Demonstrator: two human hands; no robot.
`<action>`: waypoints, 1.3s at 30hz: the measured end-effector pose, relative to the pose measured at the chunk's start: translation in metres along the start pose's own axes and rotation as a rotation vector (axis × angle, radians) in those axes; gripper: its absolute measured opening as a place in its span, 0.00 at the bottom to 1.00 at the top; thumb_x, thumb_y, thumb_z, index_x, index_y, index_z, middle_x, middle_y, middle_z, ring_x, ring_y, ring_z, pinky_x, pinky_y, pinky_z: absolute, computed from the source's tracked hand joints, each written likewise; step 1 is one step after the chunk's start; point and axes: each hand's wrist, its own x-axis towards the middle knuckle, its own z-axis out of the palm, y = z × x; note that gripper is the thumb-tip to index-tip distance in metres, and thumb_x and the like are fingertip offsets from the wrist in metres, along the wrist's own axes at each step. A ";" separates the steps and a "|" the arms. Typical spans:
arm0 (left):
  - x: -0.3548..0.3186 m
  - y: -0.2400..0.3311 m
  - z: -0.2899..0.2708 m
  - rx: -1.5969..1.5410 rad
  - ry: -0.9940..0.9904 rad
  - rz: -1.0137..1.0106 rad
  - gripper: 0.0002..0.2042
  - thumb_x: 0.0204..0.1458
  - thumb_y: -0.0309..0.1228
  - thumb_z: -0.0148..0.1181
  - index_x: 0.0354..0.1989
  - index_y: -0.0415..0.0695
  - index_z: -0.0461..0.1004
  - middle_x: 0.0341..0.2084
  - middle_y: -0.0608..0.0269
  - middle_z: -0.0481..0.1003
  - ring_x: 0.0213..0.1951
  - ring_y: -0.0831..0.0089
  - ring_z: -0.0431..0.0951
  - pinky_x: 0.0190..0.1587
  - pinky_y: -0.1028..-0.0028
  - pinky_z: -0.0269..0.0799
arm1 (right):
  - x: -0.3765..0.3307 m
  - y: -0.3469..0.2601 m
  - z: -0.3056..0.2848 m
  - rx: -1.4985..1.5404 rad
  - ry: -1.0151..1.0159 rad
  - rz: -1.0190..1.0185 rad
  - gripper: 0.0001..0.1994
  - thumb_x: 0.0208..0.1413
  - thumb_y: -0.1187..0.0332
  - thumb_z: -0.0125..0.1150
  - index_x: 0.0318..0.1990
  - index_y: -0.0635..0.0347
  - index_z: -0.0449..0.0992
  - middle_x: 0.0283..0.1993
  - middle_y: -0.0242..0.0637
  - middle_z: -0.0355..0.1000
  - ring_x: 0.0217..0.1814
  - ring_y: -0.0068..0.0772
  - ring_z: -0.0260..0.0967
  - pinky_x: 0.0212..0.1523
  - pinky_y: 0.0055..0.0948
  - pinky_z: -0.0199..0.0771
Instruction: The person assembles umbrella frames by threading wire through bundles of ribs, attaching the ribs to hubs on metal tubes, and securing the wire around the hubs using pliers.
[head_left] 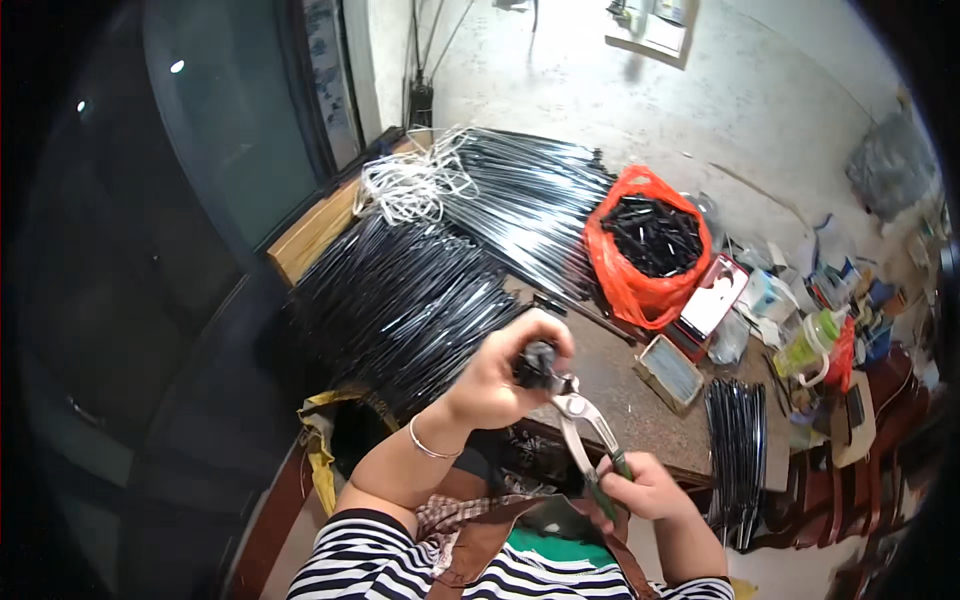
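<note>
Low in front of my apron [478, 548], my right grip [645, 487] was wrapped around the green-sleeved handles of a pair of pliers [574, 404], with the two handles standing partly apart. The tool's long axis ran away from me and to the left, from that fist up to a bright metal head. Beyond the head and to its left, my left grip [505, 372] curled around a dark piece [537, 364], thumb and forefinger arched over it. The pliers' nose met the lower right side of this piece or stopped just beside it; I could not tell whether the jaws bit. The left was the nearer hand to the piece; the right reached it only through the tool. The piece looked black to charcoal, clumped and uneven, with paler glints; its own long axis was hidden by my fingers.

Past both hands, a brown surface [600, 355] carried a shallow tray [670, 373], a mass of glossy black rods [410, 310] on the left and, farther back, a red plastic bag [625, 290] filled with short black pieces [655, 235], near a tangle of white cord [410, 190].
</note>
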 end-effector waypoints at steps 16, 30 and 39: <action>0.001 -0.008 -0.003 0.214 0.061 -0.065 0.17 0.25 0.32 0.65 0.21 0.39 0.63 0.18 0.70 0.61 0.21 0.85 0.58 0.23 0.86 0.54 | 0.029 0.034 -0.003 -0.450 0.005 -0.230 0.16 0.45 0.75 0.42 0.45 0.64 0.57 0.30 0.34 0.64 0.27 0.24 0.62 0.29 0.22 0.63; -0.003 0.000 0.015 0.122 0.247 -0.095 0.14 0.28 0.27 0.62 0.23 0.39 0.62 0.16 0.73 0.60 0.18 0.89 0.56 0.21 0.90 0.52 | 0.038 0.032 0.015 -0.330 0.085 -0.349 0.05 0.44 0.77 0.44 0.30 0.64 0.63 0.15 0.28 0.58 0.14 0.16 0.53 0.16 0.15 0.54; -0.018 -0.016 0.015 0.204 0.335 -0.023 0.16 0.31 0.32 0.60 0.26 0.38 0.62 0.17 0.72 0.60 0.19 0.89 0.57 0.22 0.89 0.53 | 0.041 0.038 0.028 -0.668 0.401 -0.563 0.10 0.41 0.77 0.50 0.34 0.62 0.63 0.20 0.41 0.64 0.21 0.30 0.64 0.24 0.22 0.63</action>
